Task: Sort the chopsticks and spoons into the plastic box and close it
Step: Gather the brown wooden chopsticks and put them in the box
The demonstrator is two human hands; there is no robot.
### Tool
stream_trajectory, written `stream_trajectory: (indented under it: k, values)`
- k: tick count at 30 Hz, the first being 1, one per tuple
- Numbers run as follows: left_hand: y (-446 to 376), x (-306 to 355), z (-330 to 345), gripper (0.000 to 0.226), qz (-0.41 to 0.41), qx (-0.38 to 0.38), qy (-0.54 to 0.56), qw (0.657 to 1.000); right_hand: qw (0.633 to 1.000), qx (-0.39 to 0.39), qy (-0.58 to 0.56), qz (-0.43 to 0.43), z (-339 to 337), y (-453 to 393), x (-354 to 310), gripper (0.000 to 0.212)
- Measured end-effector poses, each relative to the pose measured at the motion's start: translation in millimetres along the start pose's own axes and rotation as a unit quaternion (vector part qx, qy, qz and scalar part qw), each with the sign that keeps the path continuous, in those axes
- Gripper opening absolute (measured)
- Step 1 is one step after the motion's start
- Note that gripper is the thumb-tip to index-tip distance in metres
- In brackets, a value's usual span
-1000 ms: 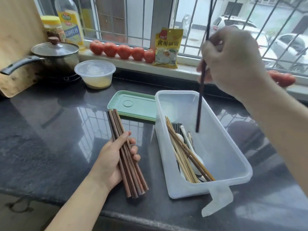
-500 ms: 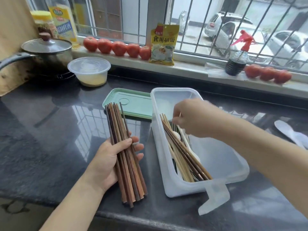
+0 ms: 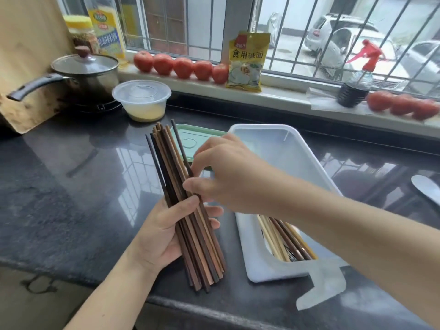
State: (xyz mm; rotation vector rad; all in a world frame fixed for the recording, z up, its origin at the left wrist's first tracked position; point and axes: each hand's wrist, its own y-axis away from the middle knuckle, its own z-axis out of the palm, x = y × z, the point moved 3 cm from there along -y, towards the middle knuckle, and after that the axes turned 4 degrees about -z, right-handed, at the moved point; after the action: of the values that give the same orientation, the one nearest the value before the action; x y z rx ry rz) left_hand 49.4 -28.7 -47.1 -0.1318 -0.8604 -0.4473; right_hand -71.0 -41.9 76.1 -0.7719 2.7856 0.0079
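Observation:
My left hand point(image 3: 164, 236) grips a bundle of several dark and brown wooden chopsticks point(image 3: 171, 167), held tilted over the black counter. My right hand point(image 3: 228, 172) reaches across from the right and pinches one dark chopstick point(image 3: 180, 144) at the right side of the bundle. The clear plastic box point(image 3: 269, 139) stands to the right with light and dark chopsticks point(image 3: 285, 239) and some cutlery lying along its near left side; my right forearm hides its middle. The green lid point(image 3: 192, 139) lies flat behind the bundle, left of the box.
A lidded round tub point(image 3: 141, 100) and a pot point(image 3: 85, 75) stand at the back left. Tomatoes point(image 3: 183, 66), a yellow packet point(image 3: 246, 60) and a spray bottle point(image 3: 357, 82) line the sill. A white spoon point(image 3: 426, 189) lies at the right edge. The counter's front edge is close.
My right hand lowered a dark chopstick into the box, let it go, then crossed left to the bundle and took hold of another chopstick. My left hand kept holding the bundle.

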Motion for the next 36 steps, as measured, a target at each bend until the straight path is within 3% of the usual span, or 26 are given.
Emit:
stream_trajectory:
  k: [2,4,6,8,9,10,12,15,17,22,26,28,32,36]
  values:
    - [1,1,3,0.043,-0.007,-0.017,0.012,1.0,1.0,0.005,0.023,0.017,7,-6,-3,0.029]
    - [2,0,5,0.028,-0.007,0.005,0.005,1.0,0.998,0.04,-0.028,0.046,1,-9,2,0.029]
    - [-1,-3,5,0.017,-0.022,0.072,-0.026,0.997,0.967,0.14,-0.186,0.099,-28,-9,19,0.024]
    - [-7,-7,0,0.014,-0.036,0.137,-0.045,0.989,0.893,0.283,-0.326,0.129,-70,2,40,0.019]
    - [-9,-8,-2,0.014,-0.04,0.158,-0.044,0.986,0.874,0.339,-0.324,0.129,-90,11,49,0.016]
    - [-11,-9,-5,0.015,-0.043,0.171,-0.034,0.984,0.879,0.372,-0.27,0.13,-106,22,57,0.015]
    - [-14,-10,-9,0.017,-0.053,0.178,-0.01,0.983,0.924,0.334,-0.11,0.151,-115,35,69,0.02]
    - [-16,-11,-7,0.016,-0.062,0.169,-0.001,0.984,0.971,0.098,0.024,0.216,-71,40,79,0.029]
    - [-16,-11,-5,0.011,-0.06,0.169,-0.009,0.984,0.972,0.014,0.05,0.227,-35,37,80,0.031]
    - [-14,-12,-3,0.015,-0.057,0.176,-0.012,0.983,0.977,-0.044,0.065,0.199,1,25,81,0.036]
    - [-12,-12,1,0.014,-0.055,0.165,-0.015,0.985,0.96,-0.17,0.072,0.211,12,29,83,0.033]
    - [-13,-12,0,0.022,-0.057,0.164,-0.007,0.985,0.965,-0.134,0.044,0.219,1,32,84,0.029]
    - [-12,-9,-4,0.026,-0.059,0.147,0.025,0.987,0.978,0.037,-0.02,0.205,-38,34,78,0.021]
    - [-6,-5,-2,0.02,-0.023,0.085,0.036,0.995,0.982,0.09,-0.087,0.139,-39,28,53,0.019]
